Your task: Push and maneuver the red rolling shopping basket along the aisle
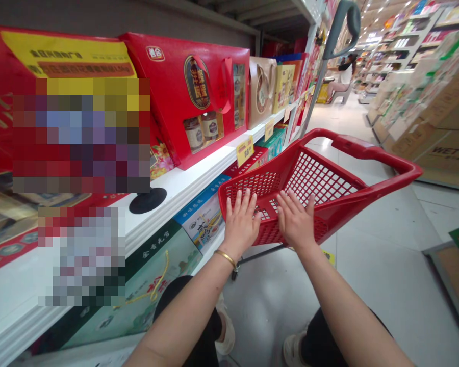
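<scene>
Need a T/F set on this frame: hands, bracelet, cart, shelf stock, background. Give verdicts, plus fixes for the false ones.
1. The left hand and right hand are both open, with no item held. True.
2. The gold bracelet is on the right wrist. False: it is on the left wrist.
3. The shopping cart is blue. False: it is red.
4. Jars show through a window of a red gift box on the shelf. True.
5. The person in the background is standing. False: that person is seated.
</scene>
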The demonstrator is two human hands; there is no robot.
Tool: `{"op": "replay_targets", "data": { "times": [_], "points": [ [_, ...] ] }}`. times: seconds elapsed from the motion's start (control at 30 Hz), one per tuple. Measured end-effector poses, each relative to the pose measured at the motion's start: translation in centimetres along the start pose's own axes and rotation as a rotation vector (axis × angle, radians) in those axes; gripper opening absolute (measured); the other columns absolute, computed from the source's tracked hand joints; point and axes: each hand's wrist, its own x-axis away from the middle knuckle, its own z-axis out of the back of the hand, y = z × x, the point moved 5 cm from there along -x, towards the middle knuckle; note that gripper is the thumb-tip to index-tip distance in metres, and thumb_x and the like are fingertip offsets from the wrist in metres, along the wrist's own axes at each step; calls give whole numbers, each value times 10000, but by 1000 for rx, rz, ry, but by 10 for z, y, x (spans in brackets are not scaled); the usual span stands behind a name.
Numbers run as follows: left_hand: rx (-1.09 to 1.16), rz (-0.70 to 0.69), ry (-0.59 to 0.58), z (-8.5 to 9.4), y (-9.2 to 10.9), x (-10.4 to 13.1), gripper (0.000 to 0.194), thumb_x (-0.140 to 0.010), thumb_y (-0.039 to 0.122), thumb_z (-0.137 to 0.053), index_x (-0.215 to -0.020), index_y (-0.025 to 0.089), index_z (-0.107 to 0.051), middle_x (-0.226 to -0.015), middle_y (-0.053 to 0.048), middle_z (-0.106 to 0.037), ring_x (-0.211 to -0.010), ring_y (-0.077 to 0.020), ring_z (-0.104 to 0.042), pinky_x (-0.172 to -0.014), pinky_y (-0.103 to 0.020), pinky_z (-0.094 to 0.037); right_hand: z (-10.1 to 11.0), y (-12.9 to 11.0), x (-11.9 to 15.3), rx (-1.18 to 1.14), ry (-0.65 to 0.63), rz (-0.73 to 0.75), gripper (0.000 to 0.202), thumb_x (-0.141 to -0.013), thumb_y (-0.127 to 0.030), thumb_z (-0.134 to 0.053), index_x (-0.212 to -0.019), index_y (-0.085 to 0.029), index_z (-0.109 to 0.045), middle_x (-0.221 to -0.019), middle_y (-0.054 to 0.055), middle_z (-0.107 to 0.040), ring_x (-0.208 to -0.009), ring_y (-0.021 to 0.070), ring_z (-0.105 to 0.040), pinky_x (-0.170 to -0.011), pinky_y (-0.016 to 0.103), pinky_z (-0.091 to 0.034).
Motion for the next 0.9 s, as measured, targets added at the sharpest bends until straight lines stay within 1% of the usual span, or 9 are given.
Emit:
{"op": "replay_targets", "data": {
  "times": [0.1,0.17,0.27,0.4,0.47,0.6,0.73,0.8,0.9],
  "points": [
    [6,2,-14,1,1,0,601,-1083,474,-315,-1631,226,-321,-1741,-32,-176,-1621,-272,-84,-1311,-582,-85,15,51,0,81,100,-214,389,-1049,-277,-419,-1350,-184,-648,-1373,122,-688,-1424,310,-527,-1250,730,22],
    [4,2,-25,1,1,0,608,-1079,487,-321,-1628,227,-328,-1742,-35,-177,-1620,-275,-97,-1309,-584,-87,16,66,2,97,135,-291,396,-1054,-289,-400,-1326,-169,-662,-1369,136,-689,-1436,326,-509,-1238,751,0],
    [-5,8,-34,0,1,0,609,-1076,493,-324,-1625,231,-332,-1743,-34,-177,-1619,-274,-110,-1307,-584,-91,5,43,3,48,91,-240,384,-1048,-282,-410,-1315,-179,-666,-1372,119,-690,-1436,314,-507,-1253,730,-41],
    [-21,21,-37,0,1,0,599,-1074,498,-325,-1615,243,-357,-1742,-28,-181,-1620,-281,-97,-1302,-593,-94,-14,-21,4,-55,-57,17,374,-1028,-257,-458,-1349,-199,-640,-1388,91,-685,-1405,253,-545,-1303,625,-63],
    [-24,27,-37,0,0,0,596,-1073,501,-330,-1612,248,-362,-1743,-28,-179,-1620,-283,-94,-1301,-596,-94,-15,-32,3,-66,-97,86,375,-1023,-259,-475,-1360,-206,-631,-1394,82,-682,-1406,238,-544,-1313,599,-37],
    [-20,23,-39,0,0,1,595,-1075,503,-323,-1609,245,-365,-1745,-29,-170,-1621,-282,-82,-1300,-599,-86,-2,10,0,-5,-58,-33,367,-1028,-265,-455,-1330,-205,-655,-1350,84,-709,-1392,264,-557,-1290,653,6],
    [-4,11,-43,0,0,1,596,-1077,495,-310,-1612,237,-361,-1744,-32,-168,-1622,-275,-85,-1303,-600,-74,12,60,1,65,57,-234,404,-1043,-285,-397,-1312,-163,-673,-1353,127,-701,-1433,302,-513,-1274,675,-66],
    [4,10,-44,0,0,1,591,-1078,483,-303,-1616,241,-354,-1744,-31,-166,-1622,-270,-84,-1304,-601,-67,9,55,1,60,60,-233,416,-1041,-286,-390,-1330,-164,-664,-1399,126,-672,-1475,306,-463,-1273,664,-106],
    [11,14,-43,0,0,1,581,-1082,451,-295,-1629,258,-325,-1743,-19,-171,-1623,-266,-73,-1305,-603,-69,-7,14,3,-16,-21,-89,432,-1028,-269,-415,-1409,-205,-609,-1464,94,-625,-1507,281,-423,-1285,641,-117]
  ]
}}
